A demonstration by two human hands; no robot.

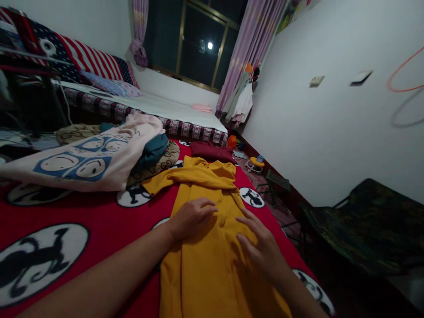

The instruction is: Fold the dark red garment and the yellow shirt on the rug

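Observation:
A long mustard-yellow garment with sleeves (205, 274) lies stretched out on a red blanket (112, 221) patterned with black figures in white ovals. One of its sleeves reaches out to the left, and folds of cloth cross its upper part. My left hand (195, 215) rests on the middle of the garment, fingers extended and gripping nothing. Over the garment's right side is my right hand (261, 243), its fingers apart and holding nothing; whether it touches the cloth I cannot tell. The garment's lower end runs out of view.
To the left lies a heap of clothes with a pale pink printed shirt (132, 145) on top. A folded dark red garment (212, 151) sits beyond the yellow one. On the right stand a camouflage folding chair (361, 225) and a small stool (278, 181). A bed (159, 106) is under the window.

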